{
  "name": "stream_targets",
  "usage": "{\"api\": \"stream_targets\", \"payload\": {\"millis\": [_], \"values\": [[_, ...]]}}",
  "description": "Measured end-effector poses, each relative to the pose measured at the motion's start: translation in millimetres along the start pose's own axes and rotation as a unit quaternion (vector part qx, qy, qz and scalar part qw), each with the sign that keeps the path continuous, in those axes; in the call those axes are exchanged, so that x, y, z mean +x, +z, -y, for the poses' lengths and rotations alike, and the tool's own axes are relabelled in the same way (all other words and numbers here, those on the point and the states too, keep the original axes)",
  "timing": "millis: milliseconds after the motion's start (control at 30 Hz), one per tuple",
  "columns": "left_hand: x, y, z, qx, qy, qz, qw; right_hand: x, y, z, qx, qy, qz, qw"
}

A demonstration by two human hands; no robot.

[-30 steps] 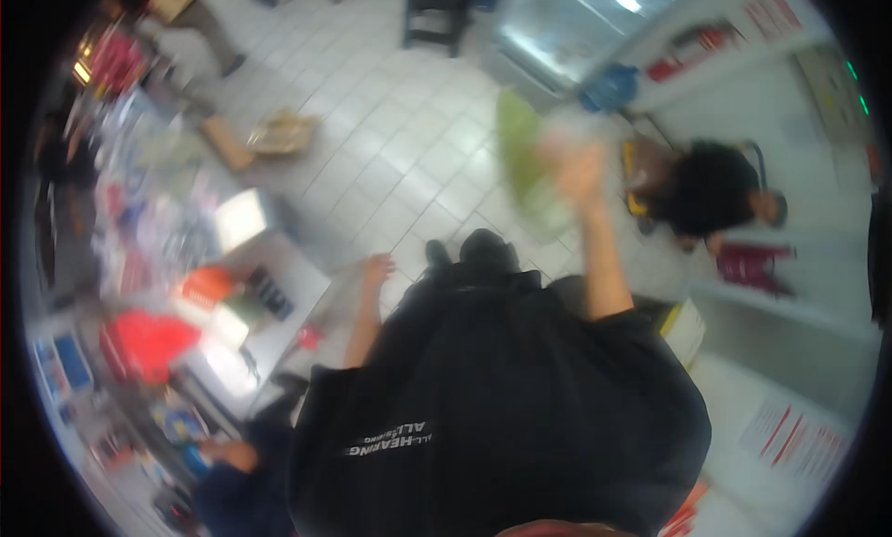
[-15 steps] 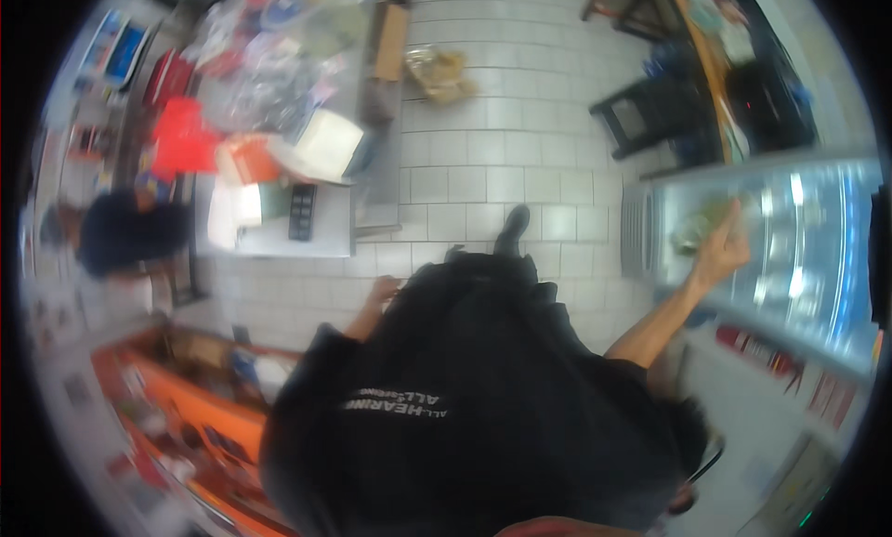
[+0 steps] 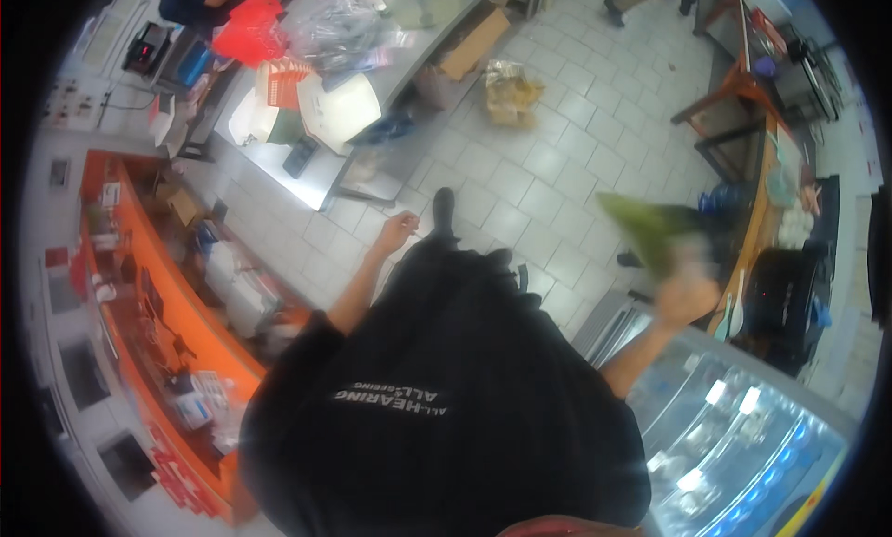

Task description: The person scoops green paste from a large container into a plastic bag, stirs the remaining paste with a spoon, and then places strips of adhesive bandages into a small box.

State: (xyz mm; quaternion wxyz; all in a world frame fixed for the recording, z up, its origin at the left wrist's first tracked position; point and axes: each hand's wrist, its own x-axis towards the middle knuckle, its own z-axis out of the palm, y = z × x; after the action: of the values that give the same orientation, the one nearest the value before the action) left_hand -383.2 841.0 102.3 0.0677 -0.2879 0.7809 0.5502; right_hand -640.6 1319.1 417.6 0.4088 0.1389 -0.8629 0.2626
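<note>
My right hand (image 3: 688,302) is closed around the end of a green, pointed thing (image 3: 643,234), perhaps a leafy bunch or a soft green packet; motion blur hides its exact kind. A pale patch shows where it meets my fingers. It is held out to my right, between the glass-topped display case (image 3: 604,331) and the tiled floor beyond. My left hand (image 3: 398,232) hangs in front of my left side, fingers loosely bent and partly apart, with nothing visible in it.
A metal table (image 3: 311,189) ahead left bears plastic bags, a red bag (image 3: 251,31) and open boxes. An orange counter (image 3: 172,295) runs along my left. A yellowish bag (image 3: 511,93) lies on the floor. Right stands a wooden table (image 3: 764,198). Other people are at the far side.
My right hand has come away from over the display case, bringing the green thing out above the floor. My body has turned to the right, and my left hand shows more fully.
</note>
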Motion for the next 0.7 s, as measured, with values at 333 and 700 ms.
{"api": "stream_targets", "payload": {"millis": [333,700], "values": [[24.6,-30.2,2.1,-0.124,-0.028,-0.261,0.957,17.9,32.7,15.1,0.170,-0.037,0.156,0.972],[65.9,-261.3,-25.5,0.232,0.011,-0.443,0.866,18.0,101.3,75.8,0.253,0.047,0.295,0.920]]}}
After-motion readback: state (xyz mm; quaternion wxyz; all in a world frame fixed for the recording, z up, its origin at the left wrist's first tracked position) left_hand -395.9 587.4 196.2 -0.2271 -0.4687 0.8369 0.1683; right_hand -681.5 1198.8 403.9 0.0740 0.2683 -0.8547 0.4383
